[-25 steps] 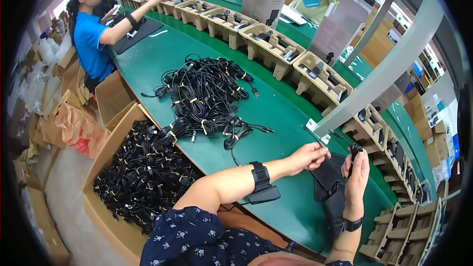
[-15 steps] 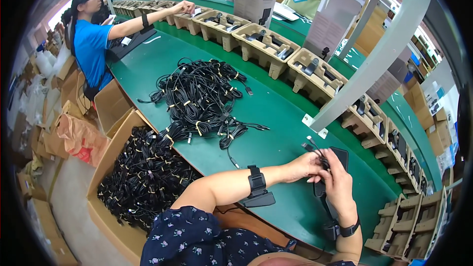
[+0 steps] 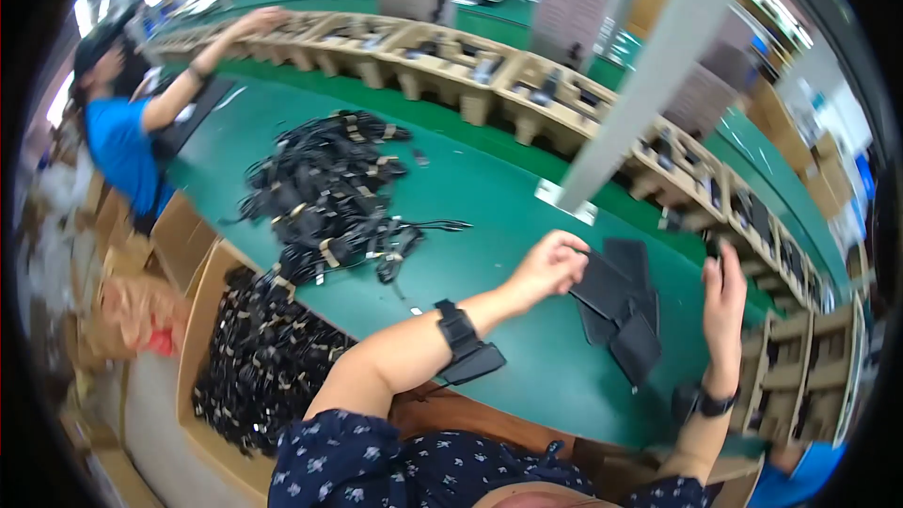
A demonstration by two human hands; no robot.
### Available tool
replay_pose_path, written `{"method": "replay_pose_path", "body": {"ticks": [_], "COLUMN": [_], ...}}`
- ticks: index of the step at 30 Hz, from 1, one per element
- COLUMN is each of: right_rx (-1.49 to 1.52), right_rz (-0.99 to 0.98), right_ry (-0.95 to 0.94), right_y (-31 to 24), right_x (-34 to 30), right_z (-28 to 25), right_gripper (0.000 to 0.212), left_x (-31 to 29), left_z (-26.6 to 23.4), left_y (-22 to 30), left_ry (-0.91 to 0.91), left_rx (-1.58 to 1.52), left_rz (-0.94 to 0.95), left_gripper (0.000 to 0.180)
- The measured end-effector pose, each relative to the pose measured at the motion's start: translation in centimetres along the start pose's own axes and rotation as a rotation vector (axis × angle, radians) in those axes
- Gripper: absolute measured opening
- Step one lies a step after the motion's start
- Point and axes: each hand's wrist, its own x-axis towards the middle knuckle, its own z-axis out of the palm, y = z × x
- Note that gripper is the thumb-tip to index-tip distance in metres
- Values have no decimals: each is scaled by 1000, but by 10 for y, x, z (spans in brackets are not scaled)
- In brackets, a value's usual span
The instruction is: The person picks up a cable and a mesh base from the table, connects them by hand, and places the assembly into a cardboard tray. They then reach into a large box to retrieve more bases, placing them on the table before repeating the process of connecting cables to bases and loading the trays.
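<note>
My left hand [image 3: 550,268] hovers over the green table with fingers loosely curled and slightly apart, and nothing shows in it. Beside its fingertips lie several flat black rectangular pieces [image 3: 605,284], fanned over one another. My right hand [image 3: 724,306] is raised at the right, close to the row of trays, with its fingers closed on a black cable [image 3: 712,246]. Most of that cable is hidden or blurred. A large heap of black cables [image 3: 324,193], tied in bundles with pale bands, lies on the table left of my hands.
Moulded cardboard trays [image 3: 546,89] holding black parts line the far side. A white metal post [image 3: 649,85] rises from the table [image 3: 470,292]. A carton [image 3: 193,395] of bundled cables stands at left. A person in blue [image 3: 122,146] reaches toward the trays. Stacked trays [image 3: 800,367] stand at right.
My hands, together at the cable half a second ago, have separated. The right moved outward toward the trays with the cable; the left drew back, uncovering the black pieces. The view has shifted.
</note>
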Motion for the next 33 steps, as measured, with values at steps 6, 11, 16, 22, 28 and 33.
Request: {"method": "replay_pose_path", "body": {"ticks": [6, 11, 16, 22, 28, 33], "right_rx": [-398, -620, -788, -957, -969, -853], "right_rz": [56, 212, 264, 229, 198, 370], "right_ry": [325, 406, 278, 36, -213, -79], "right_y": [42, 83, 122, 138, 156, 185], "right_x": [66, 107, 137, 171, 198, 203], "right_z": [-46, -86, -94, -66, -35, -13], "right_gripper": [35, 36, 38, 33, 40, 45], "left_x": [9, 15, 14, 11, 12, 14], "left_z": [-2, 9, 12, 5, 4, 6], "left_y": [-10, -12, -12, -4, -5, -7], "left_ry": [141, 98, 101, 118, 123, 118], "left_rx": [344, 335, 377, 384, 352, 342], "left_rz": [216, 181, 127, 100, 96, 102], "left_gripper": [15, 14, 14, 13, 13, 12]}}
